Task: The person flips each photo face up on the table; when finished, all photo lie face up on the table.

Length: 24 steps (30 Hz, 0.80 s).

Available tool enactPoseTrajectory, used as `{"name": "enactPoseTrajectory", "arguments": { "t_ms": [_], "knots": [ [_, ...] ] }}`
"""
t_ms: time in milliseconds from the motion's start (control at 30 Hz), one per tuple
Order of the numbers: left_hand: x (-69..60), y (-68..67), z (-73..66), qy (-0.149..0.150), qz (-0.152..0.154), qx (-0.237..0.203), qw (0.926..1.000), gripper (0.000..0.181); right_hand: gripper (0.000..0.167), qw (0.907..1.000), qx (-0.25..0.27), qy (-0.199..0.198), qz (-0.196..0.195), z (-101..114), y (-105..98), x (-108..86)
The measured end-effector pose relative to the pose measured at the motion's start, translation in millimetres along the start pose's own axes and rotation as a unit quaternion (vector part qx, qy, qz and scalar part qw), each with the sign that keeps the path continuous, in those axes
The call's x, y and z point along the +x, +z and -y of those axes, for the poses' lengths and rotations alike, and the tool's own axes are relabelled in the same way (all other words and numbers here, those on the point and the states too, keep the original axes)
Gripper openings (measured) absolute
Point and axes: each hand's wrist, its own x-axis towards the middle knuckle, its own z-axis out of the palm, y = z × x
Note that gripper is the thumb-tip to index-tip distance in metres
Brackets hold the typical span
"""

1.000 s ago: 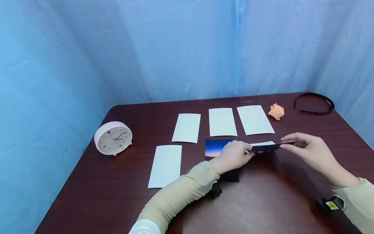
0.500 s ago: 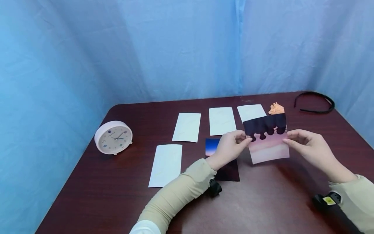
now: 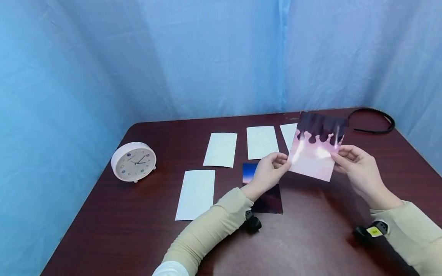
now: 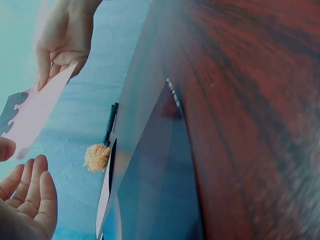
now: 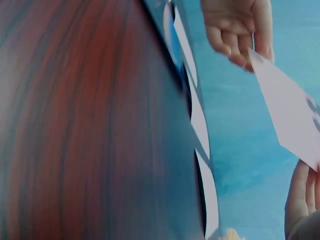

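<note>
Between both hands, raised over the table, is a glossy photo card [image 3: 312,157] with dark silhouettes above a pink sky. My left hand [image 3: 267,171] pinches its left edge between thumb and fingers. On the opposite edge my right hand [image 3: 362,174] pinches it the same way. Light glares off its surface. Partly under my left forearm lies another photo [image 3: 269,201], blue and orange at the top and dark below. In the left wrist view the pink card [image 4: 42,112] tilts between the two hands; the right wrist view shows its pale lower part [image 5: 285,107].
White cards lie on the dark wooden table: one [image 3: 195,195] at the near left, others [image 3: 221,150] [image 3: 262,142] [image 3: 288,132] farther back. A round white alarm clock [image 3: 134,162] stands left. A black headband [image 3: 374,120] lies at the back right. Orange yarn [image 4: 97,157] shows in the left wrist view.
The card has gone from nearly edge-on to facing the camera, then up and tilted clockwise. It now hides the yarn in the head view. Both hands keep their pinch; the right has moved left.
</note>
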Motion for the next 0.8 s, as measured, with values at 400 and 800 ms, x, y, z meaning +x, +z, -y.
{"name": "enactPoseTrajectory", "arguments": {
  "t_ms": [400, 800],
  "knots": [
    [0.1, 1.6, 1.2, 0.048, -0.074, -0.071, 0.9936, 0.018, 0.016, 0.9736, 0.223, 0.017, -0.047, 17.5, 52.8, -9.5],
    [1.7, 0.2, 3.2, 0.071, -0.153, -0.103, 0.9802, 0.013, 0.014, 0.9693, 0.244, 0.016, -0.025, 9.2, 59.8, -10.7]
  ]
}}
